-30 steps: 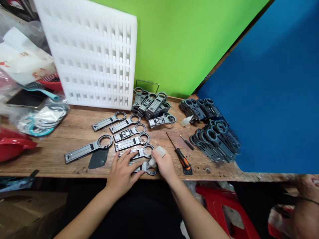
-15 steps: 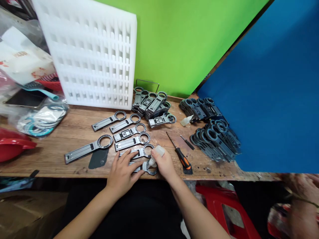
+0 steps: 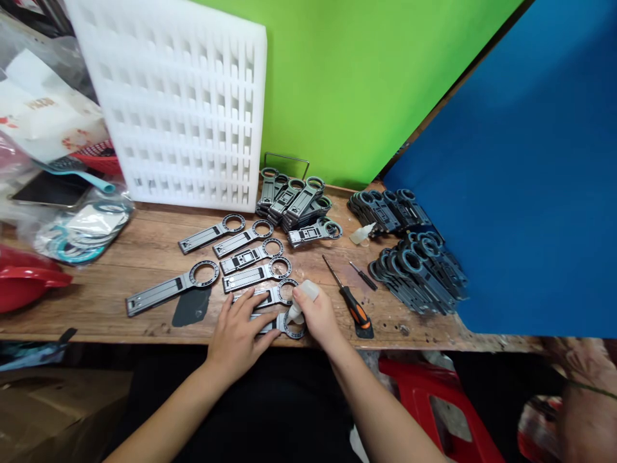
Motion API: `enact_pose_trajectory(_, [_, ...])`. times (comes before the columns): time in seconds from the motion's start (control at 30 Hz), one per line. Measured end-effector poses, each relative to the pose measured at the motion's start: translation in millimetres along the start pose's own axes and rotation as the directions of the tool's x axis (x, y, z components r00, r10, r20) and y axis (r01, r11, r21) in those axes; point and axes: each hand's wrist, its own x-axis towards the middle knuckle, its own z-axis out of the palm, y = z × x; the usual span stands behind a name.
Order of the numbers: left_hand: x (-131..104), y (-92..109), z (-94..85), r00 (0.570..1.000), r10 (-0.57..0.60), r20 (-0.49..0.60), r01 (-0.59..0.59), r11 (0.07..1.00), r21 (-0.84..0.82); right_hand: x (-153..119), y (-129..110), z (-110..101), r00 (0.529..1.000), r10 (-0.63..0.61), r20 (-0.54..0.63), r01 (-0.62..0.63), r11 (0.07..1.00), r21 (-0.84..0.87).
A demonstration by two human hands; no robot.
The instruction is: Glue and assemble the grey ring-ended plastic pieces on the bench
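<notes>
My right hand [image 3: 318, 316] is closed around a small white squeeze bottle [image 3: 309, 293], tilted with its tip down at the ring of the nearest grey plastic part [image 3: 295, 330]. My left hand [image 3: 240, 331] lies spread, index finger and thumb resting along that part's flat handle and other fingers over the part behind it [image 3: 287, 290]. Above these in a column lie more ring-ended grey parts [image 3: 243, 279]. A single longer one [image 3: 168, 290] lies to the left, beside a dark flat pad [image 3: 191, 307]. Whether any liquid leaves the tip is too small to tell.
An orange-black screwdriver [image 3: 354, 307] and a smaller screwdriver [image 3: 362, 275] lie right of my hands. Behind them are another small bottle [image 3: 361, 234] and piles of parts [image 3: 419, 270]. A white foam tray [image 3: 193, 116] leans upright at the back. Another person's arm [image 3: 588, 399] shows at far right.
Both hands and the bottle hold almost the same place at the nearest part. The whole view has shifted very slightly. At far right, the other person's arm has moved a little.
</notes>
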Motion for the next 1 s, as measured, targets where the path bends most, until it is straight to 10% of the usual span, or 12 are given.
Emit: enact_pose_trajectory(1.0, [1.5,-2.2,-0.3,0.995,0.084,0.047,-0.086,0.995,0.055,15.0,16.0,-13.1,0.979,-0.049,-0.199,0.055,0.998,0.023])
